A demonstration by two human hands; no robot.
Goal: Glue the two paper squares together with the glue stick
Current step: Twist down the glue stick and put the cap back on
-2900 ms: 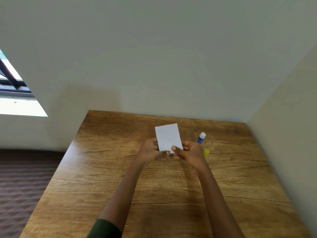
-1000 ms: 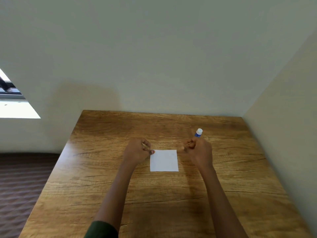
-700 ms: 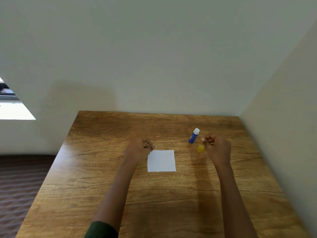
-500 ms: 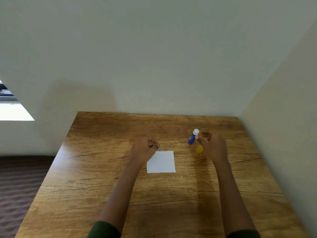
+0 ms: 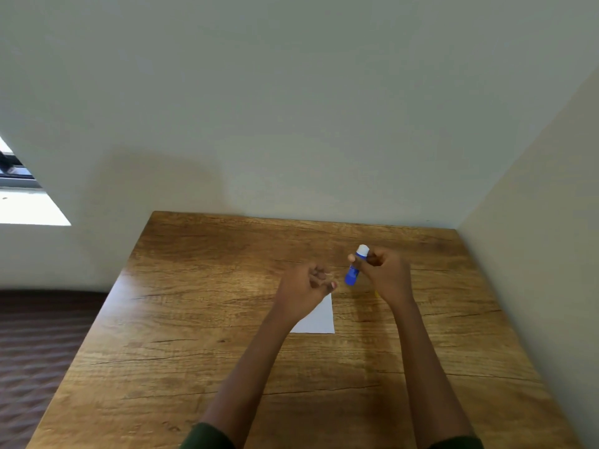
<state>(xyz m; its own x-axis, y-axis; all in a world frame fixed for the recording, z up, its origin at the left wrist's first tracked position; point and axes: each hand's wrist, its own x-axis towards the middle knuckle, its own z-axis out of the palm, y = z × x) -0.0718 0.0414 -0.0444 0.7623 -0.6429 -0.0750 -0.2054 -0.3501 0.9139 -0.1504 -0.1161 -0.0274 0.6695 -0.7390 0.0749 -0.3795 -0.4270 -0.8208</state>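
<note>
Glue stick (image 5: 354, 268), previously standing on the desk (image 5: 201, 319), now gripped in my right hand (image 5: 385, 275); left hand (image 5: 304, 286) curled empty over paper square (image 5: 319, 317). Capping likely follows.

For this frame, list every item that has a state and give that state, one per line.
glue stick: gripped by the right hand, tilted, white end up; cap on or off cannot be told.
paper: flat on the table, partly hidden by the left forearm; one sheet or two stacked cannot be told.
right hand: closed around the glue stick.
left hand: loosely curled above the paper, holding nothing visible.
table: bears the paper.
</note>
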